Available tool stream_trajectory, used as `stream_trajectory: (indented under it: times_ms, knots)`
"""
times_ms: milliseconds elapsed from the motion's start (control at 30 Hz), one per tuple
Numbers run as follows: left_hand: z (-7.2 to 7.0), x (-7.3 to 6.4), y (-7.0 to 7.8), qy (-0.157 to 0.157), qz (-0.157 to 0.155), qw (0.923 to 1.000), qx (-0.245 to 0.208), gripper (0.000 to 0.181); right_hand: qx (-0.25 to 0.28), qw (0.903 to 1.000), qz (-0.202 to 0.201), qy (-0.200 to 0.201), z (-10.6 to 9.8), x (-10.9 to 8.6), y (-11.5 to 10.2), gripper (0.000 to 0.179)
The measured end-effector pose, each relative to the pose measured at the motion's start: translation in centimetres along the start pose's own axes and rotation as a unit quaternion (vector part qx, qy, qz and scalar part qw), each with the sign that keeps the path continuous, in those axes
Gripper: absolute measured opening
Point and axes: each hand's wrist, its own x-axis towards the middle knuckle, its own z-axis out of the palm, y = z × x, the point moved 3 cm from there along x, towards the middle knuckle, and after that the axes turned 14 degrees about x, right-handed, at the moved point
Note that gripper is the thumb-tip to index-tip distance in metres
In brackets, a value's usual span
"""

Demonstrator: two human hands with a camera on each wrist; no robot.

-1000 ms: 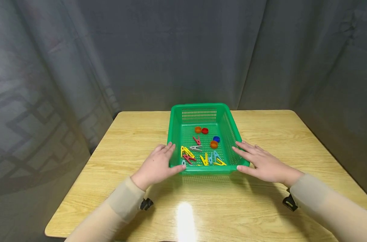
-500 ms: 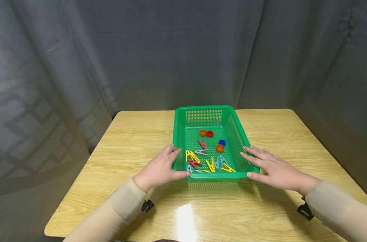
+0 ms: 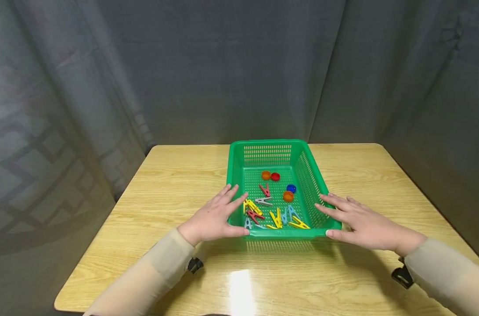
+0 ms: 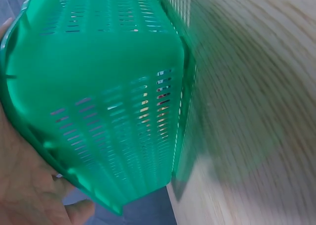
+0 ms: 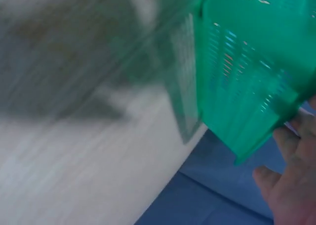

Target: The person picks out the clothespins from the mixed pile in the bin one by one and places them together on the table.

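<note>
A green plastic basket [image 3: 279, 234] stands on the wooden table. At its near left corner my left hand [image 3: 213, 219] touches the rim with spread fingers. My right hand [image 3: 367, 228] touches the near right corner, fingers spread and nearly straight. Inside lie several clothespins, among them a yellow clothespin [image 3: 278, 219], a red clothespin [image 3: 255, 216], a grey clothespin [image 3: 264, 201] and a blue clothespin [image 3: 292, 211]. Farther back are small round caps: an orange cap [image 3: 288, 196], a blue cap [image 3: 291, 188] and a red cap [image 3: 275, 177]. Both wrist views show the basket's slotted outer wall [image 4: 98, 62].
The wooden table [image 3: 184, 175] extends on both sides of the basket and in front of it. Behind and at the sides hang dark grey curtains [image 3: 231, 79]. A bright light reflection lies near the table's front edge.
The basket has shifted to the right and slightly toward me, with its contents. Both hands have moved right with it. The left fingers are now spread wider.
</note>
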Motion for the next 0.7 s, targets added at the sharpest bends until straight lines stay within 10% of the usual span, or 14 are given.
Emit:
stream_trajectory:
  times_ms: [300,700]
  knots:
    - [0.0,-0.2,0.0,0.000,0.002,0.9999,-0.013,0.101,0.020,0.9922,0.062,-0.106,-3.6,3.1,-1.6,0.063]
    - [0.0,-0.4,0.1,0.004,0.011,0.9999,-0.003,0.101,-0.053,0.9910,0.004,-0.123,-4.0,14.7,-3.6,0.040]
